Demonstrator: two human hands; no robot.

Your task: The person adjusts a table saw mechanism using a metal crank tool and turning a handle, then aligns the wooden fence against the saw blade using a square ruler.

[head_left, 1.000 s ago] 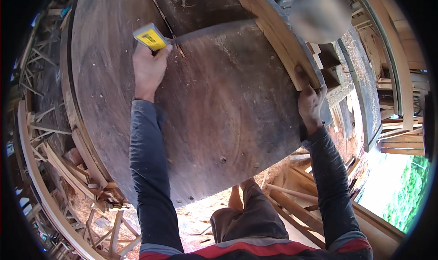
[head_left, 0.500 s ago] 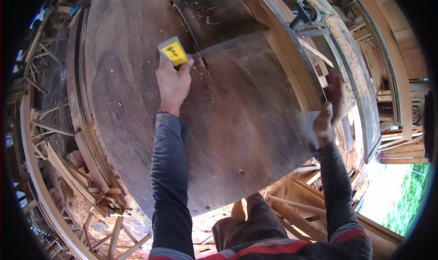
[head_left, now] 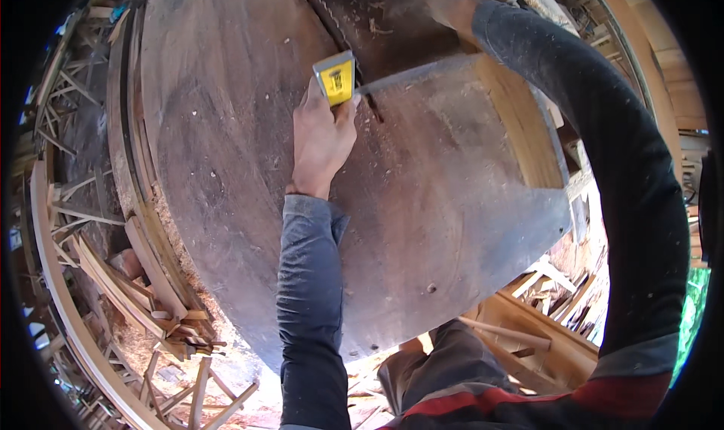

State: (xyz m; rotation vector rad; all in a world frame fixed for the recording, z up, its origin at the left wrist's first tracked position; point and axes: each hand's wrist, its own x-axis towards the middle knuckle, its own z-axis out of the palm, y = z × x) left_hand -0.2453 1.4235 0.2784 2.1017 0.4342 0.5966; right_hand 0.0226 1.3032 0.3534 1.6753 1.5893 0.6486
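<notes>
- Gripping one yellow-and-grey tool (head_left: 335, 82) with the left hand (head_left: 323, 142); the fingers are partly hidden by the tool.
- Tool location: over the bench (head_left: 241, 159), beside one dark slot (head_left: 323, 19); surface contact cannot be confirmed.
- One right hand (head_left: 451, 6): blurred near the upper edge; whether grasping or released cannot be determined.
- One wooden plank (head_left: 520, 121): right side of bench; upper part hard to make out.
- Wood strips (head_left: 128, 290), left: overlapping, uncountable.

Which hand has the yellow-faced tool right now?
The left hand, gripping the yellow-faced tool over the dark board. The right hand is apart from it, blurred near the picture's top edge, with no yellow showing.
</notes>
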